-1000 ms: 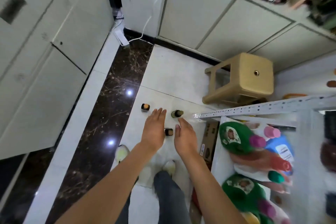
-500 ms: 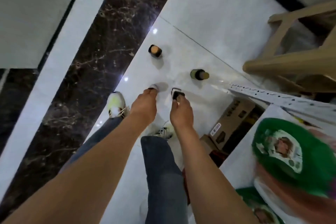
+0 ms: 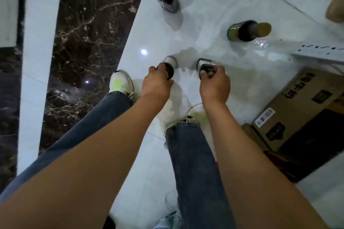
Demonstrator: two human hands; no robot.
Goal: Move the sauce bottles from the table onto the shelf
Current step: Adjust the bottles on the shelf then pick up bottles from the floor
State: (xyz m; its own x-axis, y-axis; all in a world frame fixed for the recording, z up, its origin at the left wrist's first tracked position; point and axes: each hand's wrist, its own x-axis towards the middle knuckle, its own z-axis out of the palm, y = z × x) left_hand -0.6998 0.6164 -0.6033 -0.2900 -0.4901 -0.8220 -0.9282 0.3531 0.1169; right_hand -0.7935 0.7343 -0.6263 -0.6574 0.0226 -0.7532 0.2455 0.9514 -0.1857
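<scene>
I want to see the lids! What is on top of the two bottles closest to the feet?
The left hand grips one bottle and the right hand grips the other bottle. The hands cover both caps.

Cardboard box (image 3: 296,109), lower right, on floor: large dark printed characters along its top face, approx. "纯牛奶", seen at an angle, reading uncertain; white barcode sticker near its lower-left corner, digits too small to read; two dark printed panels w/ pale marks, illegible; bottle labels: blurred, nothing legible; no other text, nos. or signs readable.
</scene>
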